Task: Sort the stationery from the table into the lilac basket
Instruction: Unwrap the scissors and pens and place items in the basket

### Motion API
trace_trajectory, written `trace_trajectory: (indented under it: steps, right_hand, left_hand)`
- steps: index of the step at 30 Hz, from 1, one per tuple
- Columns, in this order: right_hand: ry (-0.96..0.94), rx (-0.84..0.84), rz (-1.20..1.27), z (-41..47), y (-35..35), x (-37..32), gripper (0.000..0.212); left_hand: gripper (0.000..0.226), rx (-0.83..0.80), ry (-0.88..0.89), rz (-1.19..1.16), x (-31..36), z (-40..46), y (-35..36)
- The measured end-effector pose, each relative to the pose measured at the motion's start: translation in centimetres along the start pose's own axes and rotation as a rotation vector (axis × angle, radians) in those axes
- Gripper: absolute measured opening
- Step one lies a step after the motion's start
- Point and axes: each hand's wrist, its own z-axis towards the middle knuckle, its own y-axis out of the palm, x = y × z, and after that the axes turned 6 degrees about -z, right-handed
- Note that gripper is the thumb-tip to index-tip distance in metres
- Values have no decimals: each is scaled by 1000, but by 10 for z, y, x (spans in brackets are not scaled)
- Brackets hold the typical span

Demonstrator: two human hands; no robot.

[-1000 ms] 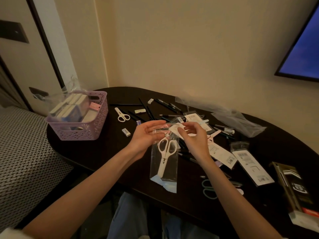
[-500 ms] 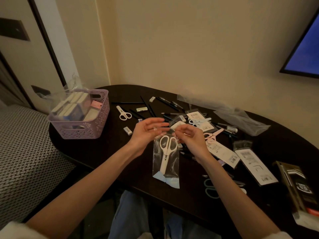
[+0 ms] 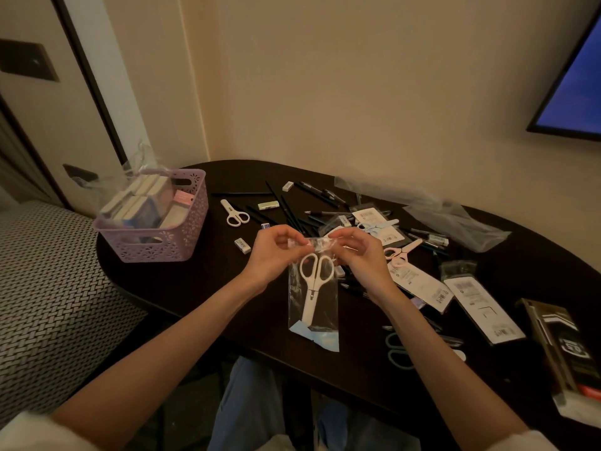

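Note:
A clear plastic bag (image 3: 325, 307) with white scissors (image 3: 313, 281) inside hangs above the dark table (image 3: 201, 288). My left hand (image 3: 276, 252) and my right hand (image 3: 361, 258) both pinch the bag's top edge, close together. The lilac basket (image 3: 182, 242) stands at the table's left end, holding boxes and a crinkled clear bag. Loose on the table lie another pair of white scissors (image 3: 234, 213), small erasers (image 3: 242, 245), several black pencils (image 3: 286, 209) and pens, pink scissors (image 3: 401, 252) and several packaged items (image 3: 481, 304).
A crumpled clear plastic bag (image 3: 455, 219) lies at the back right by the wall. A dark box (image 3: 566, 349) sits at the table's right edge. Teal scissors (image 3: 398, 353) peek out under my right forearm. A patterned seat (image 3: 48, 288) is at left, a screen (image 3: 575, 92) on the wall.
Both hands have drawn together on the bag's top edge, and the bag now hangs straighter below them. My view has shifted slightly to the left.

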Motion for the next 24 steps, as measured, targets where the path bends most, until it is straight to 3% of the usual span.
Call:
trace_trajectory:
  steps: [5, 9, 13, 20, 24]
  right_hand:
    - [95, -33, 145, -4, -4, -4, 21]
    - [8, -20, -73, -4, -1, -6, 11]
    - [-7, -46, -128, -5, 1, -11, 11]
    - [-150, -13, -211, -4, 24, -33, 7]
    - [-246, 85, -208, 0, 35, -45, 11]
  left_hand:
    - [17, 20, -12, -16, 2, -4, 1]
    - [13, -8, -17, -41, 11, -8, 0]
    - [12, -40, -28, -71, 16, -11, -12]
    - [13, 77, 29, -119, 31, -20, -35]
    - [33, 229, -96, -49, 42, -22, -56]
